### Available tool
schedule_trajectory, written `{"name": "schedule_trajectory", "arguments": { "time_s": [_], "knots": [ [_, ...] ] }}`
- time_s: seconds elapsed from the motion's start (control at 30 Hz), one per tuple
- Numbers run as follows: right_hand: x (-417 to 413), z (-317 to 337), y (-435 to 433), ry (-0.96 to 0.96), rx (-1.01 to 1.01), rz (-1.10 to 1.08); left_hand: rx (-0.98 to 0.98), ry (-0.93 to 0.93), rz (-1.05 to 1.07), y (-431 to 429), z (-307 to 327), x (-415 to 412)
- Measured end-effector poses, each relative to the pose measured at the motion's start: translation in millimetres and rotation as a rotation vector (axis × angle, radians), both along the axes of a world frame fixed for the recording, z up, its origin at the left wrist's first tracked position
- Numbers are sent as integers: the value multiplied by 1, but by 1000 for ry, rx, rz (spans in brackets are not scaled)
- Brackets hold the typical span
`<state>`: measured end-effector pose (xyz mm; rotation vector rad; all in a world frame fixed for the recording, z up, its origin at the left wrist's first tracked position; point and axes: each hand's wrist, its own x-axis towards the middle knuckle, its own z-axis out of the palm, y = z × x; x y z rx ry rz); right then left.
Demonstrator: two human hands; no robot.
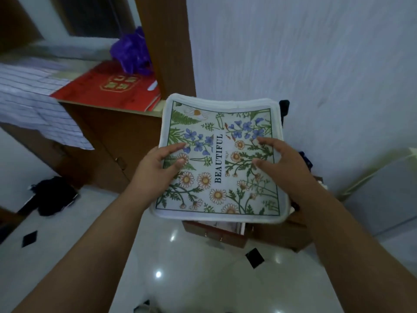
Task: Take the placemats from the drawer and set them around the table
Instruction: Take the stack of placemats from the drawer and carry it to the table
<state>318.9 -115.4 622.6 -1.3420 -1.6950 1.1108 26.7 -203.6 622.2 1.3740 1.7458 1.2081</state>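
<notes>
A stack of square placemats, white-edged with a flower print and the word BEAUTIFUL, is held up in front of me above an open wooden drawer. My left hand grips the stack's left edge, thumb on top and fingers underneath. My right hand holds the right side, thumb and forefinger lying on the top mat and the other fingers hidden below. The layered edges of several mats show along the far side.
A wooden cabinet stands at the left, carrying a red bag, a purple plastic bag and a striped cloth. A dark bundle lies on the glossy tiled floor. A white wall rises ahead.
</notes>
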Motion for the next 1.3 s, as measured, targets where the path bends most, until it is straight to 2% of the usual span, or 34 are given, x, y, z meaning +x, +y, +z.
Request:
{"name": "schedule_trajectory", "arguments": {
  "time_s": [0.27, 0.47, 0.53, 0.6, 0.83, 0.97, 1.3],
  "knots": [
    [-63, 37, -16, 30, 142, 240, 119, -90, 306, -83, 30, -24],
    [-142, 46, -71, 55, 101, 476, 103, -115, 518, -191, 41, -61],
    [-188, 47, -113, 44, 91, 610, 92, -148, 629, -256, 45, -80],
    [-204, 49, -129, 48, 80, 658, 77, -192, 651, -284, 48, -82],
    [-316, 58, -306, 9, 39, 1053, 125, -248, 965, -511, 60, -98],
    [-362, 63, -419, 14, 57, 1221, 115, -211, 1180, -628, 59, -97],
    [-453, 42, -639, -79, 145, 1634, 45, -94, 1600, -834, 37, -63]
  ]
}}
